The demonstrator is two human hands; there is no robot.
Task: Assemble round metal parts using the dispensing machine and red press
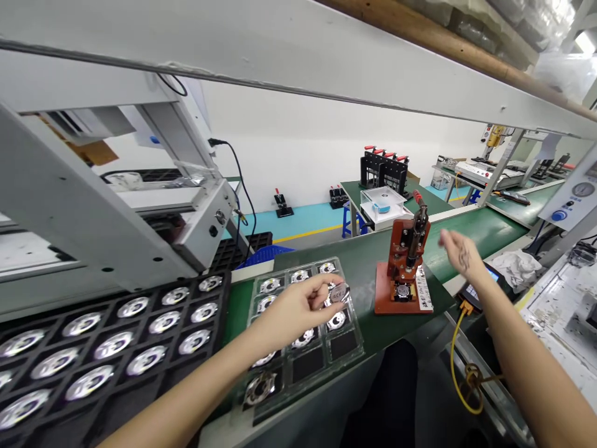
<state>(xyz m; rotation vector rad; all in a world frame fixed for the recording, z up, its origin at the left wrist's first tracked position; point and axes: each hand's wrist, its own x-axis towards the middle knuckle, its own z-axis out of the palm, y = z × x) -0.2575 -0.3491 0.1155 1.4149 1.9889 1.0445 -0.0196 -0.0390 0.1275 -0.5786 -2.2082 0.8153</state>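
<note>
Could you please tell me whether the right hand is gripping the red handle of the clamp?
No, the right hand is beside the clamp, with a visible gap between it and the red handle.

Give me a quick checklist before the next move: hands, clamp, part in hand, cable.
1. Round part secure in left hand: ok, pinched between thumb and fingers, above the clear tray.
2. Right hand off the red clamp: ok, to its right with a gap; nothing visible in it.
3. Clamp base free of parts: not ok, a small part sits in it.
4. Handle locked or released: cannot tell; it points up.
5. Yellow cable away from clamp: ok, hangs to its right.
</note>
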